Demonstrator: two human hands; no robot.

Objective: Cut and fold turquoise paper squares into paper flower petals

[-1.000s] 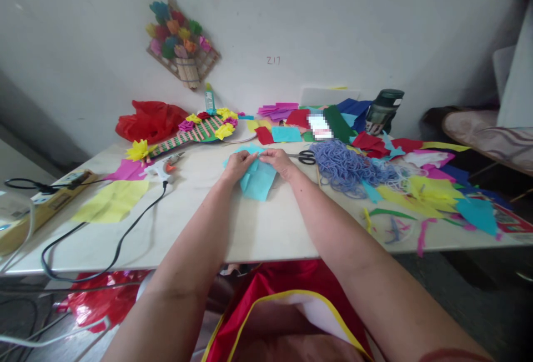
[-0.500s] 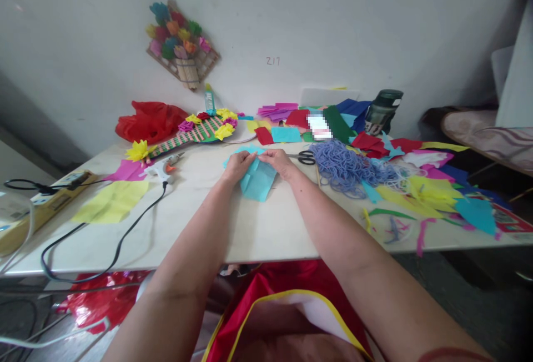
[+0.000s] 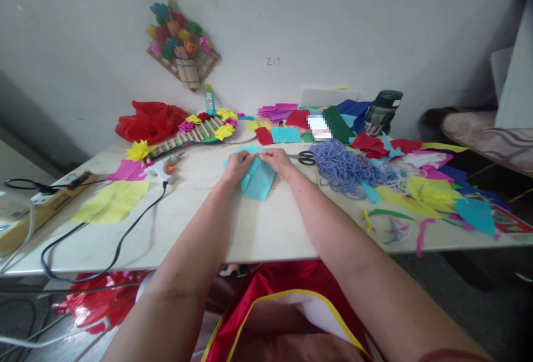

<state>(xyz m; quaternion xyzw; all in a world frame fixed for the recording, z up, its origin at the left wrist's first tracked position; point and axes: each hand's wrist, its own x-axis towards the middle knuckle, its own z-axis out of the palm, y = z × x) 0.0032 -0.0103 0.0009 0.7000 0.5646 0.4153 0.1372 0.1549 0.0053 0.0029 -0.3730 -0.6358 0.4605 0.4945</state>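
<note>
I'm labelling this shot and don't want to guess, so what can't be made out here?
All in the head view:
- Blue paper: the part pinched between the left hand and right hand, hidden by fingers.
- Scissors: the blade tips, hidden by the right hand.
- Power strip: one end, cut off by the left edge.
- Tube: its label, too small and blurred.

On the left of your pale flat bench point(image 3: 270, 234), a white plastic glue gun point(image 3: 157, 172) lies near a yellow paper sheet point(image 3: 116, 202); a crumpled red plastic bag point(image 3: 150, 122) sits far left. To your right, tangled blue-violet yarn point(image 3: 345, 167) lies nearer than a dark cylindrical bottle point(image 3: 382, 113).
</note>
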